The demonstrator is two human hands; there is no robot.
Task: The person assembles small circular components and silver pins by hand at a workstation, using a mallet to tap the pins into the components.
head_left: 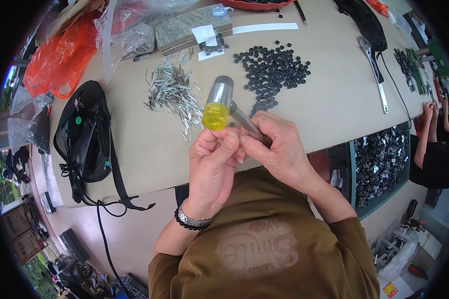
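Note:
My right hand [283, 144] is wrapped round the handle of a mallet [222, 93] with a metal head, a clear yellow face and a dark grey face. The mallet head hangs over the table's near part, yellow face toward me. Just below it, my left hand [212, 162] is closed in a pinch, its fingertips close against the right hand's. Whatever the left fingers hold is too small or hidden to make out. Beyond the hands lie a heap of thin metal pins [173, 87] on the left and a spread of small black round caps [274, 70] on the right.
A stone-like block [192, 29] stands at the back, with small dark parts and white paper beside it. A black mesh bag [85, 132] and red plastic bag [65, 57] lie left. An adjustable wrench [379, 84] lies right; a bin [353, 172] of dark parts stands below. Another person's arms [426, 127] show far right.

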